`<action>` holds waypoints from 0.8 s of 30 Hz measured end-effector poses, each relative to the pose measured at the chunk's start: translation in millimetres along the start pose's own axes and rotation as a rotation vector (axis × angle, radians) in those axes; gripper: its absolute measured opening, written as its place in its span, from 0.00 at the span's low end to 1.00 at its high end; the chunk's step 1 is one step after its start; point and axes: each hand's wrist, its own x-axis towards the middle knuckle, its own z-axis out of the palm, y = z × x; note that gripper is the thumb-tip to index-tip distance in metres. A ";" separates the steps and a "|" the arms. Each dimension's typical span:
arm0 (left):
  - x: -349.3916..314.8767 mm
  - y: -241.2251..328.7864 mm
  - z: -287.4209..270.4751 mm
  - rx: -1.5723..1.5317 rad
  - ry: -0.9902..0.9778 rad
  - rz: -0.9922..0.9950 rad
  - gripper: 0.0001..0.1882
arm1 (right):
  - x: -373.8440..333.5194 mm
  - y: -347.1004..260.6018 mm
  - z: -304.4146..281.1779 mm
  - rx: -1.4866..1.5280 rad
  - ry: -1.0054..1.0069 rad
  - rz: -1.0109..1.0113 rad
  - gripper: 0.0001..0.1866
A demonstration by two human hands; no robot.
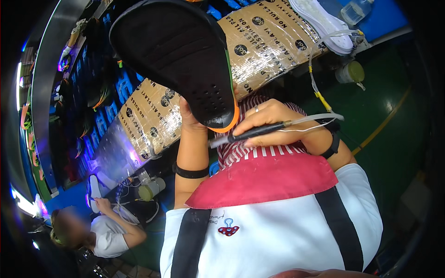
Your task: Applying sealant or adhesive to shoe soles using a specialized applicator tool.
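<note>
Your left hand (187, 113) is closed around the narrow heel end of a black, foot-shaped shoe sole with orange and green edging (169, 53), the thumb on one side and fingertips just showing on the other. You hold the sole raised above the near edge of the long counter covered in brown printed cardboard under shiny clear wrap (269, 44). Its broad end points away from you, and small holes dot the black face near the heel.

Your right hand (273, 121) is curled around a slim black pen-like tool with a pale tip (259, 132), in front of the counter's near edge. The tip is just beside the orange heel rim, with a small gap showing between them. A clear flexible hose (311, 76) with yellow fittings runs from the counter's right end towards your right wrist.

Near that right end lie white soles (322, 25), with a clear plastic bottle (356, 11) beyond them. A translucent jar with an olive-coloured end (351, 72) sits just off the counter's right end. Past the counter's left end, a co-worker in a white shirt (109, 236) holds a white sole with a purple-blue edge (94, 192).
</note>
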 end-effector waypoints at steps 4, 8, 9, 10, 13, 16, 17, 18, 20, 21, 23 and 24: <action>0.1 0.6 0.6 0.048 0.030 0.005 0.56 | 1.3 -0.5 -2.0 -0.066 0.085 -0.024 0.14; -1.3 2.3 -33.5 0.105 0.072 0.010 0.55 | -2.0 7.3 3.2 -0.210 0.100 -0.060 0.14; -3.7 2.8 -35.1 0.135 0.103 0.008 0.55 | -1.6 7.9 4.7 -0.171 0.068 -0.089 0.14; -5.6 3.3 -35.5 0.166 0.135 0.005 0.54 | 0.0 1.1 -0.3 -0.059 0.007 -0.065 0.14; -4.1 9.4 -29.9 0.200 0.143 -0.025 0.51 | -1.2 -0.4 -5.7 -0.035 0.013 -0.085 0.13; -2.0 14.9 -11.4 0.040 0.063 -0.030 0.30 | -0.9 9.5 -4.7 -0.214 0.143 -0.100 0.13; -0.7 17.2 -9.4 0.039 0.064 -0.028 0.30 | -0.5 10.9 -3.8 -0.233 0.134 -0.118 0.13; 0.7 20.9 -6.2 0.105 0.033 -0.068 0.29 | -0.5 11.2 -3.9 -0.233 0.130 -0.117 0.13; 1.7 27.1 7.6 0.216 -0.011 -0.131 0.26 | -2.0 11.7 -5.3 -0.236 -0.002 -0.164 0.13; 1.3 28.9 7.2 0.215 -0.007 -0.125 0.26 | -1.9 11.6 -7.3 -0.235 -0.009 -0.165 0.13; 1.5 32.9 4.9 0.292 -0.037 -0.190 0.24 | -3.1 10.7 -14.7 -0.105 -0.106 -0.210 0.13; 1.8 33.2 11.4 0.278 0.004 -0.211 0.24 | -8.7 7.5 -14.2 -0.028 -0.097 -0.004 0.13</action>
